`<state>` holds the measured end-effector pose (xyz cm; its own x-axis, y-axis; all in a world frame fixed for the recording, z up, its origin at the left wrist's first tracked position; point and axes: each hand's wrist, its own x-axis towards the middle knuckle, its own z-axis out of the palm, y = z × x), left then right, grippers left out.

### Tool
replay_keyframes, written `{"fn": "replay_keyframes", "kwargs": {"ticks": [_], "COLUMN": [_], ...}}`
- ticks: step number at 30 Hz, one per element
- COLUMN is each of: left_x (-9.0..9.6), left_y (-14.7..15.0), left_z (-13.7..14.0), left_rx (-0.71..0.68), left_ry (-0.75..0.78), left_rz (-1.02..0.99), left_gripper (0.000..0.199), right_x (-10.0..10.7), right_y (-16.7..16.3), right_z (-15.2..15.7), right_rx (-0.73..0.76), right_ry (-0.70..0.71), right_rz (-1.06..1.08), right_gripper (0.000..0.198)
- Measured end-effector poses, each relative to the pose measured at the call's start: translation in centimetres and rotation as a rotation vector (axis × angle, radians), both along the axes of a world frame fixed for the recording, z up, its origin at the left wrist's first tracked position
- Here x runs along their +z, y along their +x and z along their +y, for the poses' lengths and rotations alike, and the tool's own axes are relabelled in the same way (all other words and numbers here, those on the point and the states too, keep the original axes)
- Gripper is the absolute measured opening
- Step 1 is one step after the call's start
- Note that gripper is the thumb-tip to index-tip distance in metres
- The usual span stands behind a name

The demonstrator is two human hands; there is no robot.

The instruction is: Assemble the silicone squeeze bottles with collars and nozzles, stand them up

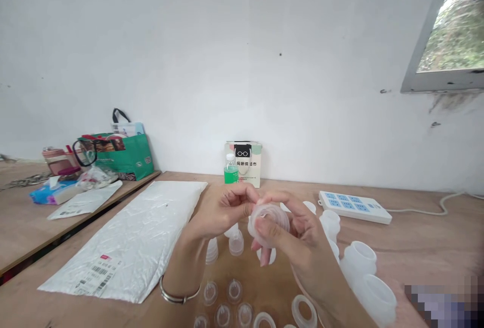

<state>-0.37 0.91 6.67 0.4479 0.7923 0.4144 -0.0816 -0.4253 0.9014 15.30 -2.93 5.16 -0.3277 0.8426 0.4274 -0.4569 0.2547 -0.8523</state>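
My right hand (298,230) is wrapped around a translucent ridged bottle collar (278,219), its thumb pressed into the opening. A soft clear piece, perhaps a nipple, shows inside the collar, but the fingers hide most of it. With thumb and index finger pinched together, my left hand (236,204) grips the collar's left edge. Below the hands on the table lie several clear bottle nipples (234,291) and loose white rings (303,311). Dome-shaped clear caps (236,243) stand just behind. Frosted wide-mouth bottles (374,295) are lined up beside my right forearm.
A white mailing bag (143,237) lies left of my arm. Behind the hands stand a green-labelled bottle (230,169) and a paper bag (255,167). At the back right is a power strip (353,207) with its cable. A green shopping bag (132,156) sits far left.
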Motion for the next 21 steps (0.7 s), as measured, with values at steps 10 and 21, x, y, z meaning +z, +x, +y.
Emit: {"fn": "replay_keyframes", "kwargs": {"ticks": [10, 21], "left_x": [-0.1, -0.8], "left_y": [0.1, 2.9], "left_z": [-0.4, 0.2], "left_rx": [-0.063, -0.038], "left_ry": [0.004, 0.038], "left_rz": [-0.097, -0.251], "left_gripper": [0.019, 0.021], "right_x": [1.7, 1.5], "right_y": [1.5, 2.4], "right_z": [-1.1, -0.8], "right_rx": [0.005, -0.041], "right_ry": [-0.056, 0.059], "right_rz": [-0.218, -0.031], "right_gripper": [0.026, 0.014]}}
